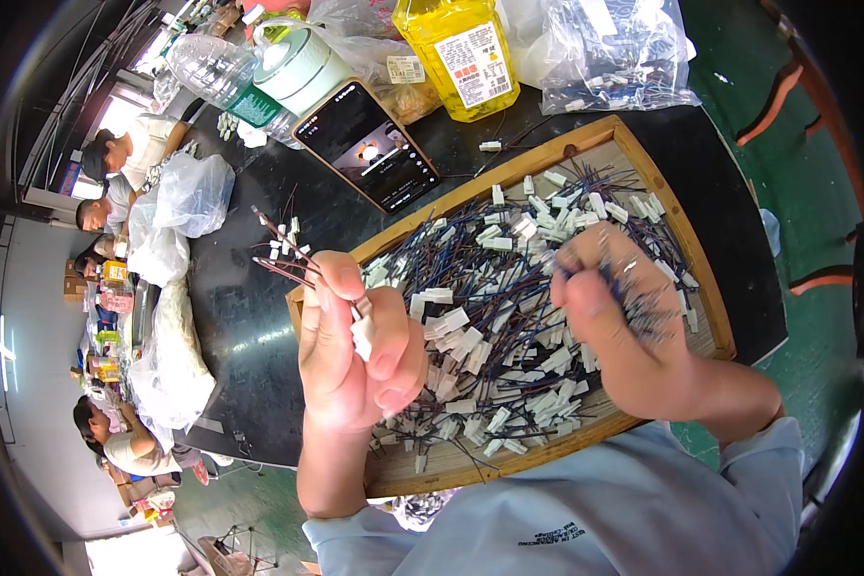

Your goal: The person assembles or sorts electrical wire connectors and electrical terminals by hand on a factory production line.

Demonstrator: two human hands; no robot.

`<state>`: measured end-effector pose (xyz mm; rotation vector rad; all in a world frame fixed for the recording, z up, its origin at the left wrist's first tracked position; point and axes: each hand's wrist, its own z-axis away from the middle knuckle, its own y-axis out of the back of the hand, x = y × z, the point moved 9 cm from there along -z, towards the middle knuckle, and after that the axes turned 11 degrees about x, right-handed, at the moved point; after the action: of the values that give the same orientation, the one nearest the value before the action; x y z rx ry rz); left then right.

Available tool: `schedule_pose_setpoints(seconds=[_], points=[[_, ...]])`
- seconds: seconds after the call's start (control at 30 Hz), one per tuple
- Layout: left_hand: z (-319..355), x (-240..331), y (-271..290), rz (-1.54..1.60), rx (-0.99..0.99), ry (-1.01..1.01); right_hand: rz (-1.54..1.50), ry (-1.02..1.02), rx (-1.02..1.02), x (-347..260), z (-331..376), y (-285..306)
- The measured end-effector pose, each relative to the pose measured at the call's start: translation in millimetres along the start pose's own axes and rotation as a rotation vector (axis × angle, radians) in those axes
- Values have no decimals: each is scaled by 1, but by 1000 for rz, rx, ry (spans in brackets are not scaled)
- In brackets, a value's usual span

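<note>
My left hand [360,350], raised over the near left part of a wooden tray [710,288], pinches a white plastic connector [362,331]. Thin dark wires [288,257] stick out past its thumb and fingertip, toward the upper left. Above the tray's right half is my right hand [619,312], blurred by motion, its fingers curled round a bundle of thin wires [643,298] with shiny ends. Heaped in the tray under both hands are many white connectors [466,341] with dark wire leads.
Beyond the tray a phone [370,149] with a lit screen leans near a clear bottle [226,82], a pale green jug [298,67] and a yellow-filled container [461,58]. Plastic bags [614,53] lie at the back right. Several people sit along the black table's [250,355] left.
</note>
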<state>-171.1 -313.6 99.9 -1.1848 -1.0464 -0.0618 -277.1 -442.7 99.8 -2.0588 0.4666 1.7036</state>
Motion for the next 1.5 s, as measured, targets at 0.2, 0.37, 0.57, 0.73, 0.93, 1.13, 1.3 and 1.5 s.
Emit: schedule_pose_setpoints(seconds=[0.2, 0.37, 0.57, 0.73, 0.93, 1.13, 1.3, 1.5], points=[[2, -6, 1, -269, 41, -29, 33, 20, -133, 1, 8, -16], [6, -11, -5, -478, 78, -53, 50, 25, -123, -1, 9, -15], [15, -16, -7, -575, 114, -61, 128, 152, -147, -5, 8, -18], [18, -15, -13, -799, 52, -193, 125, 293, -160, -9, 11, -24], [24, -6, -24, -1219, -8, -499, 147, 137, -209, 2, 12, -25], [30, -17, -35, -1413, -111, -535, 101, 332, -224, -7, 14, -28], [32, -20, -31, -1258, -66, -452, 17, 201, -236, 6, 16, -31], [28, 8, -33, -1304, 80, -662, 237, 237, -166, -2, 10, -23]])
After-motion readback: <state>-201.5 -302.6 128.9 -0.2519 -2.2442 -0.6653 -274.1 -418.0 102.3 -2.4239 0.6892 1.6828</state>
